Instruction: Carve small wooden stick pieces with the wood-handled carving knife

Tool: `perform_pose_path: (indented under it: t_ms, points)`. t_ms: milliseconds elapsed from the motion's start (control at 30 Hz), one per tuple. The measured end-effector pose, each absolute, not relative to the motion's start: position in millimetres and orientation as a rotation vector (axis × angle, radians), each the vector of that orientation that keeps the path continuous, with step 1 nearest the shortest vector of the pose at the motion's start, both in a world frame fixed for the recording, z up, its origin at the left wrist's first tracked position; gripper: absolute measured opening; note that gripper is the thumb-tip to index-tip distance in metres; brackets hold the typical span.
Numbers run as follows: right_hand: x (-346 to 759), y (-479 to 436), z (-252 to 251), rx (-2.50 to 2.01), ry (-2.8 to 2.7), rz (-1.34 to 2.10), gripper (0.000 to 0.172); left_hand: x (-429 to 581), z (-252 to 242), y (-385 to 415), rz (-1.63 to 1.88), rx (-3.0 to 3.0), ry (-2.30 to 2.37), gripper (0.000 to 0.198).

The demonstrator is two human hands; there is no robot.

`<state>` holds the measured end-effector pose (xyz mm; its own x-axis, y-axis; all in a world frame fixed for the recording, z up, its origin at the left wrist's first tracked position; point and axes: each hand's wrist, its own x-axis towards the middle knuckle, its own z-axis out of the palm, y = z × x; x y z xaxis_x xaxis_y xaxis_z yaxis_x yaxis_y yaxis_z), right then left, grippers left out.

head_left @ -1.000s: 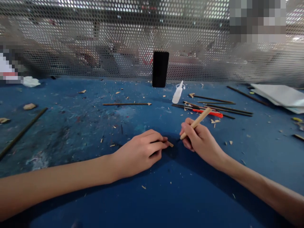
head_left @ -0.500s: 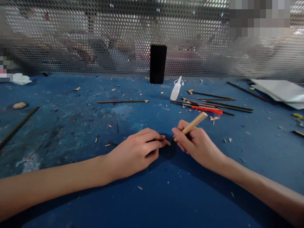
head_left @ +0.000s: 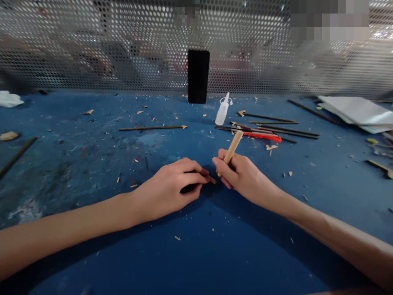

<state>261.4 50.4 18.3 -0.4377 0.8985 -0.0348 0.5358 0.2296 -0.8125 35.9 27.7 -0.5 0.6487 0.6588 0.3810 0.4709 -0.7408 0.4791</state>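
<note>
your l hand (head_left: 167, 189) is closed, fingers pinching a thin dark stick (head_left: 196, 172) w/ a pale wood tip pointing at 3 o'clock. r hand (head_left: 245, 175) is closed around a short wooden dowel (head_left: 232, 146), top tilted to 1 o'clock, lower end just beside that tip; can't tell if they touch. hands are close, knuckles nearly meeting.

around you: black upright slab (head_left: 198, 76) at 12, white squeeze bottle (head_left: 222, 110) lying just right of it, utility knife w/ orange handle (head_left: 262, 136) on a spread of dark sticks (head_left: 276, 130) at 1, white paper sheets (head_left: 353, 112) at 2, one long stick (head_left: 152, 128) at 11, crumpled white cloth (head_left: 9, 99) at 10.

blue workbench (head_left: 92, 254) is scuffed, paint-worn, littered w/ wood chips (head_left: 272, 146). perforated metal screen (head_left: 245, 32) runs along far edge, blurred room behind it.
</note>
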Motion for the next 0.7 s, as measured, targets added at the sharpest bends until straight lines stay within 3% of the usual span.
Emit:
perform_pose_path:
  t_ms: [500,700]
  points:
    - [269,40,18,-1.187,-1.672,1.319,0.038,30,15,26,0.623,2.438,0.959,0.019]
    - [277,30,23,-1.125,-1.948,1.386,0.008,23,11,18,0.757,2.503,1.066,0.018]
